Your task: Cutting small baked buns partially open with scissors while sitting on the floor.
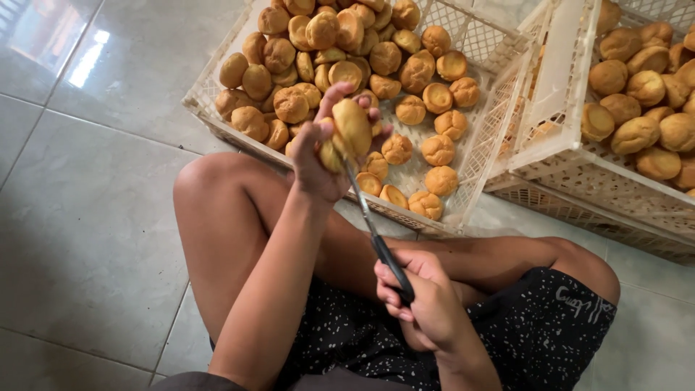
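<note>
Left hand [322, 156] pinches a golden puff [352, 127] above the white crate [485, 137], right hand [423, 308] fisted on scissors [373, 232], blades at the shell; mid-snip, I reckon, needing a shallow, steady cut

No packages, labels, signs or screens show here. The nearest to packaging are two open cream plastic lattice crates [474, 156] [557, 94] on the tiled floor, side by side and touching, both filled with loose golden round pastry puffs [289, 105].
</note>
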